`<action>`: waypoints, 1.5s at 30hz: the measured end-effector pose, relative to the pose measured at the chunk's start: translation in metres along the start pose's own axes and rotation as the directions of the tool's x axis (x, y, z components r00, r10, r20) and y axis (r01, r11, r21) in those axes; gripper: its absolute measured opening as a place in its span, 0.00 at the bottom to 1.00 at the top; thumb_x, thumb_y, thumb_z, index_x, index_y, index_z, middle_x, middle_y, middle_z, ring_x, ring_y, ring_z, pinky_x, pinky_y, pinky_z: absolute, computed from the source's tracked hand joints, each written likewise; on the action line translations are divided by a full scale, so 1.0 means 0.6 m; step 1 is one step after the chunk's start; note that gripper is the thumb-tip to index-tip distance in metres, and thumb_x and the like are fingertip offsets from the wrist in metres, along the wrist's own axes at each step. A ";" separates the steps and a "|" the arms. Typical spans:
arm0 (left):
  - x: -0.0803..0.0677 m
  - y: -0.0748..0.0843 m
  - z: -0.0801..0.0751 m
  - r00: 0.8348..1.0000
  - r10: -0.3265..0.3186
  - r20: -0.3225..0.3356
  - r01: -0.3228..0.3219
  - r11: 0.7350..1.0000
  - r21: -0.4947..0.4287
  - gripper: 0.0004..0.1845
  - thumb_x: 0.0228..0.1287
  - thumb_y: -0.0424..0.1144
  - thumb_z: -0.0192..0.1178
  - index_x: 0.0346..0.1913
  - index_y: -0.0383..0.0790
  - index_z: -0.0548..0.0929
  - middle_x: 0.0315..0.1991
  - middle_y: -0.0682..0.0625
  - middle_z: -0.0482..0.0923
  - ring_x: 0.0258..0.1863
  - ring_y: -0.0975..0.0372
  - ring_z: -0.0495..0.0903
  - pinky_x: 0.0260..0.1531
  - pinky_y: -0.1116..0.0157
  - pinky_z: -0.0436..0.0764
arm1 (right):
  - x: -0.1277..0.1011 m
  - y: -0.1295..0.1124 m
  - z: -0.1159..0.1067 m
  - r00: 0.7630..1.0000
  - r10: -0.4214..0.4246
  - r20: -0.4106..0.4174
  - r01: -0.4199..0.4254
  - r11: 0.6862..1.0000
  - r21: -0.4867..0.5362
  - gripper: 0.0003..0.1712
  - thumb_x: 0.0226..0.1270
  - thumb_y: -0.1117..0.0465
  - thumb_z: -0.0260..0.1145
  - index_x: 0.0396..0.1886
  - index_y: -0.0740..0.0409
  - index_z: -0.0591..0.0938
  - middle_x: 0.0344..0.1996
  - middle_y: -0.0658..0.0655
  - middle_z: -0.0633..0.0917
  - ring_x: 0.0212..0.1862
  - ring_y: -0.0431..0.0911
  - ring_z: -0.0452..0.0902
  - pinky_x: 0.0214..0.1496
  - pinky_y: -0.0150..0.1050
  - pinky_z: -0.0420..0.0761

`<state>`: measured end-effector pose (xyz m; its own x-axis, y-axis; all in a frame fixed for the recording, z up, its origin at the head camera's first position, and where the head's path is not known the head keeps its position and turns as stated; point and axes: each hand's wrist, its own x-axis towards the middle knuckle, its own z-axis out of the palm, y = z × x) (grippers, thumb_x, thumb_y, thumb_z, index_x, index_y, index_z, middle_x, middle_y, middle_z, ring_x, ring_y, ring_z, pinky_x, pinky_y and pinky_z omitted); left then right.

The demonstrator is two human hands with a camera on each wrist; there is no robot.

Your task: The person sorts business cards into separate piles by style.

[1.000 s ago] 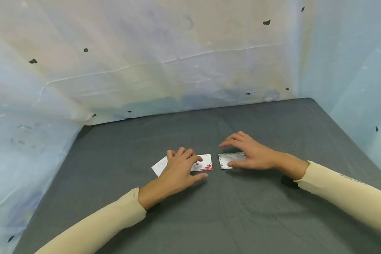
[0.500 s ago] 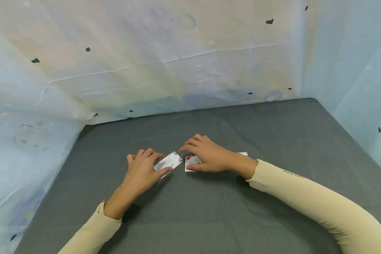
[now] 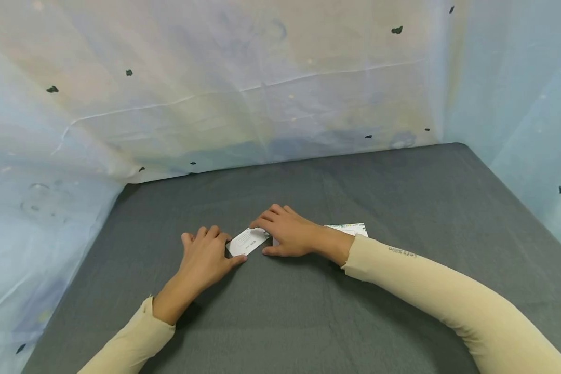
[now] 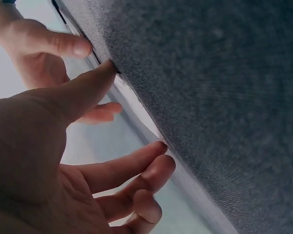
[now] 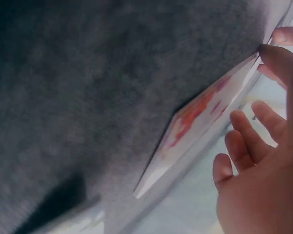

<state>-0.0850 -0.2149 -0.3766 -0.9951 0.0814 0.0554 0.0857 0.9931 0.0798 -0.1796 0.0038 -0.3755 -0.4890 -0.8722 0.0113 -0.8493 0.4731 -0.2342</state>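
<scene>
Grey cloth worktop (image 3: 355, 311), pale sheeting (image 3: 262, 78) hung behind and at both sides; both forearms in cream sleeves.

Left hand (image 3: 204, 259) lies palm down on the cloth, fingers nearly straight and a little spread; thumb tip touches the near edge of the white printed card (image 3: 248, 241), fingertips at its left end; nothing is pinched. The card lies flat, turned askew, between the two hands.

Right hand (image 3: 287, 236) lies just right of that card, palm down, fingers loosely extended, fingertips reaching its far right corner; beneath the palm sits a card with red floral print (image 5: 195, 114), almost wholly hidden in the head view; the right wrist view shows it flat on the cloth, the thumb at its corner; whether the hand presses or merely rests, cannot tell.

A third card, pale with green marks (image 3: 350, 229), lies flat behind the right wrist, partly covered by the sleeve, apart from the other two.
</scene>
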 end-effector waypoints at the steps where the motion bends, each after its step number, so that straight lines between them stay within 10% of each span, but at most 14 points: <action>1: 0.001 -0.001 0.001 1.000 -0.003 0.003 0.003 1.000 -0.007 0.32 0.52 0.63 0.71 0.49 0.39 0.86 0.45 0.44 0.79 0.41 0.50 0.72 0.43 0.46 0.59 | 0.000 -0.002 0.001 1.000 0.003 0.008 -0.003 1.000 0.001 0.36 0.69 0.40 0.64 0.73 0.43 0.67 0.67 0.47 0.73 0.66 0.45 0.64 0.66 0.48 0.66; 24: 0.003 -0.001 0.002 0.988 -0.043 -0.150 0.025 0.992 -0.120 0.29 0.47 0.58 0.75 0.44 0.38 0.85 0.39 0.44 0.79 0.34 0.53 0.70 0.39 0.49 0.56 | -0.004 -0.007 0.011 0.988 0.040 -0.147 -0.024 0.994 0.107 0.36 0.70 0.48 0.65 0.74 0.50 0.66 0.66 0.54 0.75 0.61 0.49 0.68 0.59 0.47 0.69; 45: 0.001 -0.007 0.000 0.995 -0.059 -0.080 0.043 0.982 -0.182 0.32 0.47 0.57 0.76 0.51 0.39 0.85 0.44 0.43 0.79 0.40 0.50 0.73 0.42 0.47 0.56 | -0.006 -0.002 0.005 0.978 0.103 -0.180 -0.081 0.989 0.126 0.38 0.64 0.45 0.69 0.72 0.48 0.69 0.63 0.53 0.78 0.59 0.49 0.72 0.55 0.46 0.71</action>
<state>-0.0862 -0.2189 -0.3766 -0.9914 0.0161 0.1299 0.0500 0.9638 0.2617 -0.1763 0.0058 -0.3779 -0.6014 -0.7824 0.1616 -0.7753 0.5227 -0.3545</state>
